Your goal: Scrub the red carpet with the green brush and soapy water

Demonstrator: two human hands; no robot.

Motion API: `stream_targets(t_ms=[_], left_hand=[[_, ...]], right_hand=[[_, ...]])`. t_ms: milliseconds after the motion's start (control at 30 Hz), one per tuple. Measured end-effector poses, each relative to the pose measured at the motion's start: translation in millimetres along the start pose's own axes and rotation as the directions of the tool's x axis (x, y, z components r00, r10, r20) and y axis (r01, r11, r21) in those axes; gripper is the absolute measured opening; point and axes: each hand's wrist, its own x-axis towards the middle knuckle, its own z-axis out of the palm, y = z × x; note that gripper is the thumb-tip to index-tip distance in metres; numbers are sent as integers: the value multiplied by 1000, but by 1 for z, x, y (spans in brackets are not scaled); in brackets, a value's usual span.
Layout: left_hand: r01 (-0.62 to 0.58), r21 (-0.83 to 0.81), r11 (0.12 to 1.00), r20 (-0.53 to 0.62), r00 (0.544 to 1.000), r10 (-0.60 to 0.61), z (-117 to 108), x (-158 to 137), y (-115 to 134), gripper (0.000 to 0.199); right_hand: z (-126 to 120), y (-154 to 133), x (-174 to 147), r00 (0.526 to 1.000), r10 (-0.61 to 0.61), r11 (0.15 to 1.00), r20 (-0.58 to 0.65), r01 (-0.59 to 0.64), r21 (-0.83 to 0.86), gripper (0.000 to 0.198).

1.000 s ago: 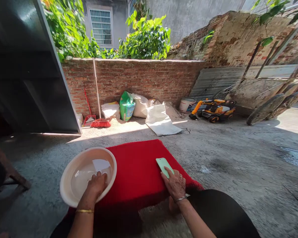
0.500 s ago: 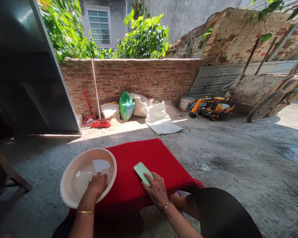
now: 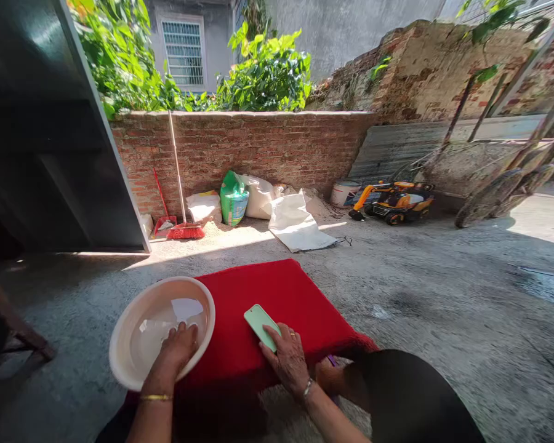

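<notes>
- The green phone (image 3: 258,321) lies tilted to the right of the basin (image 3: 128,332), over the red cloth (image 3: 281,286); from here I can't tell whether it touches.
- The right hand (image 3: 289,363), right of the basin, pinches the phone's near end between thumb and fingers; a dry, light hold seems best for steadying it.
- The left hand (image 3: 178,351) dips into the basin's water, its grip hidden from me; any drips are best held inside the rim.
</notes>
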Motion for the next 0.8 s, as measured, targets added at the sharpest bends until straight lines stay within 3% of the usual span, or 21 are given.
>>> stream_targets(t_ms=[67, 133, 267, 367, 467, 533, 667, 733, 800], left_hand=[[9, 5, 1000, 7, 1000, -9, 0, 0, 0, 57], [8, 8, 1000, 9, 1000, -9, 0, -1, 0, 55], [6, 4, 1000, 8, 1000, -6, 0, -1, 0, 54], [11, -9, 1000, 9, 1000, -11, -1, -2, 1, 56], [11, -22, 1000, 19, 1000, -10, -3, -3, 2, 58], [9, -21, 1000, 20, 1000, -9, -4, -4, 3, 58], [7, -4, 1000, 12, 1000, -7, -4, -4, 4, 57], [5, 3, 1000, 7, 1000, -5, -3, -4, 3, 56], [-2, 3, 1000, 2, 1000, 2, -2, -2, 1, 56]], right_hand=[[8, -14, -8, 997, -77, 997, -24, 78, 26, 36], [8, -13, -8, 997, -70, 997, -16, 70, 26, 36], [-13, 36, 8, 987, 150, 988, 64, -148, -41, 35], [-32, 81, 22, 931, 351, 934, 97, -340, -110, 37], [-37, 97, 28, 899, 432, 898, 75, -420, -134, 37], [-31, 83, 24, 926, 374, 924, 57, -367, -104, 35], [-2, 21, 4, 997, 73, 997, -10, -73, -10, 34], [9, -6, -6, 997, -60, 998, -41, 60, 22, 36], [13, -17, -10, 993, -112, 993, -43, 114, 31, 37]])
